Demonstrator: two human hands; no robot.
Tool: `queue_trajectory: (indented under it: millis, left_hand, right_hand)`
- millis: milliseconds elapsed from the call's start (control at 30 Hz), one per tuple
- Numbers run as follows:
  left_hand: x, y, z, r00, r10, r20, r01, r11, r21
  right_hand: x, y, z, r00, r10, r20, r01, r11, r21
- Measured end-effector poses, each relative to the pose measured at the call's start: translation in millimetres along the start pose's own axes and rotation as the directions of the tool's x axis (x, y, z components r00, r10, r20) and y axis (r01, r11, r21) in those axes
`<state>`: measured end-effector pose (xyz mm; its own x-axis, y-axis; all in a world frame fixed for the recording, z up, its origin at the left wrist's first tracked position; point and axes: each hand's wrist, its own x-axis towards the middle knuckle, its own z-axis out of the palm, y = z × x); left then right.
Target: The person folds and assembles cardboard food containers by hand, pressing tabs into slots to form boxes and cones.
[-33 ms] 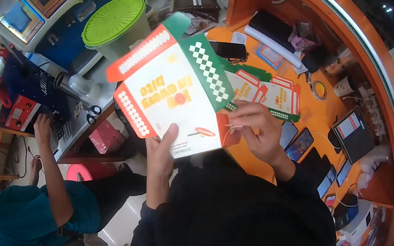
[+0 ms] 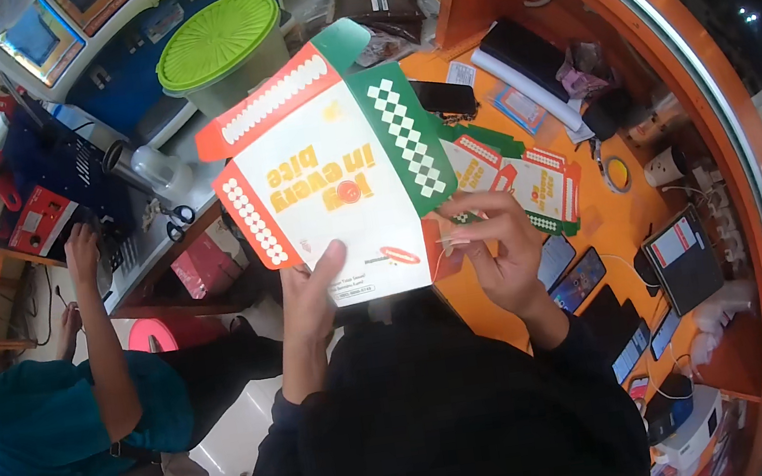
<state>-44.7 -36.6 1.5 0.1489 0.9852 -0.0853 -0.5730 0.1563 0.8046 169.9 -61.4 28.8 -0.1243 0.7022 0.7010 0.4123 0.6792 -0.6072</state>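
Observation:
A partly folded cardboard food box [image 2: 319, 140], white with red and green patterned flaps, is held up in front of me. My left hand [image 2: 310, 301] grips its near edge, thumb on the white panel and the other fingers hidden behind. At the box's near right corner my right hand [image 2: 499, 246] is closed, thumb and fingers pinching by a red flap [image 2: 447, 258]. A thin pale strip shows at those fingertips; I cannot tell what it is. More flat boxes [image 2: 534, 182] of the same print lie on the orange table beyond my right hand.
Phones [image 2: 579, 280] and a dark tablet-like device [image 2: 683, 262] lie on the orange table [image 2: 489, 315] at right, near a tape roll [image 2: 617, 173]. A green-lidded tub [image 2: 219, 42] stands at the back. On the left, a person in teal [image 2: 83, 406] works at a counter with scissors [image 2: 179, 222].
The box's red flaps on the left have shifted slightly further left and look spread flatter. Both my hands stay in nearly the same place.

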Motion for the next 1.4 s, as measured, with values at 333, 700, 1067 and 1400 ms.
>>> queue_trajectory:
  millis: [333, 700, 1067, 1400]
  left_hand:
    - [24, 10, -2, 0.997, 0.022, 0.079, -0.030, 0.995, 0.098]
    - [29, 6, 4, 0.996, 0.047, 0.082, -0.047, 0.999, -0.005]
    - [30, 8, 4, 0.982, 0.085, 0.168, -0.102, 0.990, 0.099]
    - [32, 6, 14, 0.984, 0.081, 0.162, -0.088, 0.996, 0.035]
  right_hand:
    - [4, 4, 7, 0.941, 0.321, 0.106, -0.338, 0.897, 0.286]
    - [17, 0, 9, 0.975, -0.121, -0.186, 0.124, 0.992, 0.005]
    - [11, 5, 7, 0.981, 0.182, -0.073, -0.161, 0.959, 0.233]
    - [17, -4, 14, 0.932, -0.123, -0.340, 0.145, 0.989, 0.039]
